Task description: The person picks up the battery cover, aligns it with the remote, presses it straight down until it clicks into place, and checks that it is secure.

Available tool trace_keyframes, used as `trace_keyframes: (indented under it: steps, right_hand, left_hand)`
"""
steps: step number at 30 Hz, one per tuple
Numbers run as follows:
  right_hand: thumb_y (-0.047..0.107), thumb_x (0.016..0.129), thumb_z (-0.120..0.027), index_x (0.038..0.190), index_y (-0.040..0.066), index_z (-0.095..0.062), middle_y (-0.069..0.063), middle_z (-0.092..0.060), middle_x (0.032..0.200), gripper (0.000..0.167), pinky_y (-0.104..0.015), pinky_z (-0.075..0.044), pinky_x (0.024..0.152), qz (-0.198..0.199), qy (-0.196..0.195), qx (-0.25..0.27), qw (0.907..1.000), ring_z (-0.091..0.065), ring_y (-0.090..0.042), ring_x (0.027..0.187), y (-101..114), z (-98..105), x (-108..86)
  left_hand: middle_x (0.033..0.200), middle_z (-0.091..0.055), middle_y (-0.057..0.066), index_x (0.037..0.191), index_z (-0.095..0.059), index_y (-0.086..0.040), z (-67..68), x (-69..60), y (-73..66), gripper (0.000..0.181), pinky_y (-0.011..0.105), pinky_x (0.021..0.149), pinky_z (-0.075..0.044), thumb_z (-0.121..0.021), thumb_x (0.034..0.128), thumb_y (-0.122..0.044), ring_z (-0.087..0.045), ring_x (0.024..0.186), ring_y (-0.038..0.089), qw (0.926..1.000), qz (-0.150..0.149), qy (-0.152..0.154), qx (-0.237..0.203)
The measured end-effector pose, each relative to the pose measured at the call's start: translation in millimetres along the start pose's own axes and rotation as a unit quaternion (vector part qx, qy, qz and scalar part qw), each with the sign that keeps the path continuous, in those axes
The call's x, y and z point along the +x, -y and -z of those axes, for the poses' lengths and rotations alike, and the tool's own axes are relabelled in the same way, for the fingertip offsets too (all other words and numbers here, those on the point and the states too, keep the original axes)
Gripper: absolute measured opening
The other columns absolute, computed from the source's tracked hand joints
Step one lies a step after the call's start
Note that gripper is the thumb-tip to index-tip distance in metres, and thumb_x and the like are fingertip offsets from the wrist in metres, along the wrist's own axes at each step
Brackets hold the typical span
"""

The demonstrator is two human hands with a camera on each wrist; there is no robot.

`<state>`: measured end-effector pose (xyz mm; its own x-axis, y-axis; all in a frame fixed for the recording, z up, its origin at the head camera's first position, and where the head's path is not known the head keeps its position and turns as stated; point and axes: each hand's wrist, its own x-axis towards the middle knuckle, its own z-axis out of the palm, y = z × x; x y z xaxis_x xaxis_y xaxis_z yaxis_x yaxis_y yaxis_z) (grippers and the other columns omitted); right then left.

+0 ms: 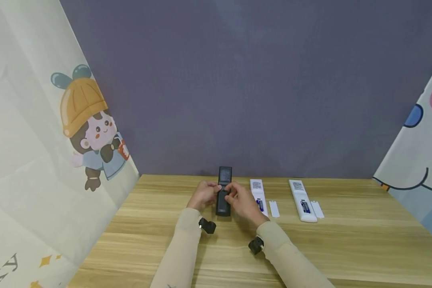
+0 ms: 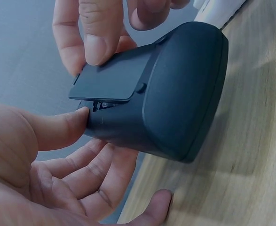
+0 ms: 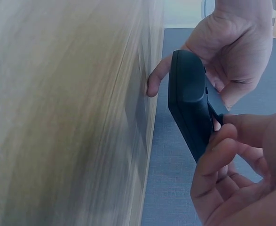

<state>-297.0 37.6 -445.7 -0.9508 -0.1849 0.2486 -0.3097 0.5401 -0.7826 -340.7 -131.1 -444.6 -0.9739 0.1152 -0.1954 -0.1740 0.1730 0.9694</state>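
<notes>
A black remote control (image 1: 225, 174) is held back side up over the table, between both hands. My left hand (image 1: 203, 195) grips it from the left, with the thumb on its side and the fingers beneath. On the other side, my right hand (image 1: 245, 203) pinches the battery cover (image 2: 116, 77) near its upper end. That cover sits tilted, one edge raised off the body. Through the gap, a sliver of the battery compartment (image 2: 102, 105) shows in the left wrist view; most of its inside is hidden.
Two white remotes lie back side up to the right: a nearer one (image 1: 257, 186), partly behind my right hand, and a farther one (image 1: 297, 190). Blue batteries (image 1: 305, 207) show in their compartments. Beside them lie white covers (image 1: 274, 209). A dark wall (image 1: 259, 100) rises behind the wooden table (image 1: 363, 232).
</notes>
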Motion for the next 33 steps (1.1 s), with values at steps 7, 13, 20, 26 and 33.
trace_keyframes:
  steps: [7,13,20,26,33]
  right_hand:
    - [0.010,0.095,-0.072,0.111,0.014,-0.066,-0.005,-0.064,0.087,0.018,-0.031,-0.045,0.061,0.001,-0.007,-0.018,0.9998,-0.057,-0.015,0.070,-0.6,0.1,0.0]
    - [0.010,0.094,-0.073,0.112,0.014,-0.066,-0.004,-0.063,0.083,0.019,-0.030,-0.044,0.058,-0.004,-0.005,-0.015,0.9999,-0.055,-0.014,0.065,-1.1,-0.1,0.3]
    - [0.010,0.094,-0.073,0.114,0.012,-0.067,-0.004,-0.063,0.081,0.021,-0.029,-0.043,0.056,-0.006,0.000,-0.012,0.9999,-0.054,-0.013,0.061,-2.6,-0.9,0.3]
    - [0.010,0.094,-0.073,0.114,0.012,-0.067,-0.005,-0.064,0.081,0.021,-0.029,-0.043,0.057,-0.005,-0.005,-0.014,0.9999,-0.054,-0.013,0.062,-2.2,-0.7,-0.4]
    - [0.013,0.094,-0.074,0.111,0.014,-0.069,-0.004,-0.064,0.084,0.018,-0.029,-0.045,0.060,0.007,-0.032,-0.044,0.9985,-0.057,-0.012,0.067,-4.9,-3.2,0.8]
  left_hand:
    - [0.103,-0.072,0.012,0.132,-0.060,0.004,-1.1,-0.8,-1.9,0.035,0.031,0.070,-0.054,-0.060,0.1042,-0.017,-0.066,0.075,0.016,1.0000,0.004,-0.004,-0.004]
    - [0.105,-0.072,0.012,0.133,-0.060,0.003,-1.3,-2.4,-3.3,0.036,0.034,0.074,-0.053,-0.060,0.1044,-0.019,-0.066,0.078,0.017,1.0000,0.005,-0.004,0.003]
    - [0.106,-0.071,0.011,0.132,-0.060,0.003,-1.0,-2.2,-2.7,0.035,0.037,0.077,-0.054,-0.060,0.1040,-0.019,-0.066,0.079,0.018,1.0000,0.005,-0.005,0.005]
    - [0.101,-0.069,0.009,0.131,-0.059,0.004,-1.0,-2.3,-1.4,0.035,0.039,0.077,-0.052,-0.060,0.1039,-0.018,-0.063,0.077,0.017,1.0000,0.002,-0.004,0.000]
    - [0.095,-0.067,0.006,0.130,-0.061,0.003,-1.6,-2.9,-2.0,0.034,0.036,0.074,-0.049,-0.060,0.1037,-0.019,-0.061,0.075,0.017,1.0000,0.002,-0.005,0.000]
